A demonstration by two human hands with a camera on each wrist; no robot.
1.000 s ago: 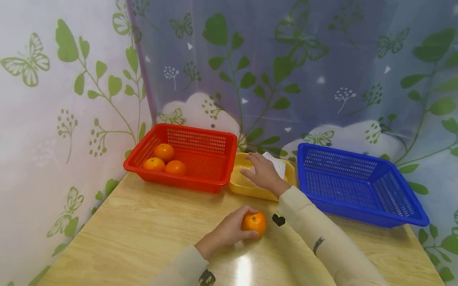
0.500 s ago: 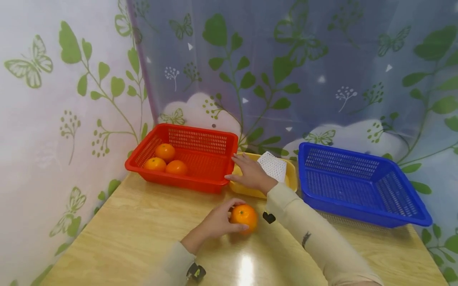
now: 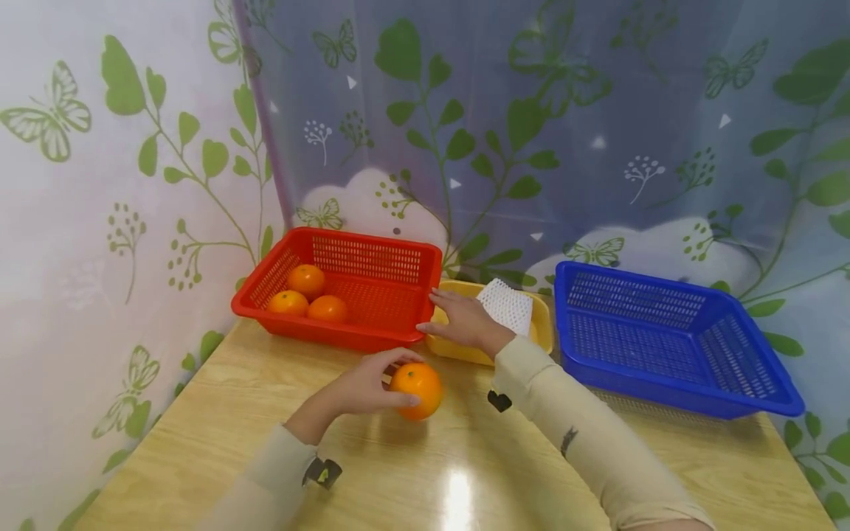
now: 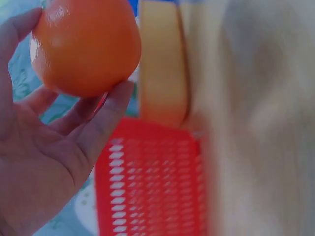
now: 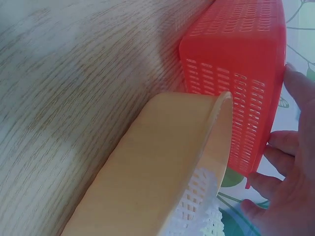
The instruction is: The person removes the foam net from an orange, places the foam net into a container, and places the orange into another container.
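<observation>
In the head view, my left hand (image 3: 361, 385) grips an orange (image 3: 416, 391) in front of the red basket (image 3: 345, 335), thumb on the near side and fingers behind. The left wrist view shows the orange (image 4: 86, 49) between thumb and fingers; it looks raised off the table. My right hand (image 3: 461, 321) reaches over the yellow tray (image 3: 544, 335), its fingertips touching the red basket's right rim. That contact also shows in the right wrist view, where the right hand (image 5: 290, 167) has its fingers extended. Several oranges, such as one (image 3: 306, 281), lie in the red basket's left part.
A white foam net (image 3: 508, 306) lies in the yellow tray, between the red basket and a blue basket (image 3: 664, 346) on the right. All stand along the back of the wooden table (image 3: 199, 435). Patterned cloth (image 3: 412, 133) hangs close behind and on the left.
My left hand has moved the orange left and toward the red basket. My right hand went from above the yellow tray to the red basket's rim and stays there.
</observation>
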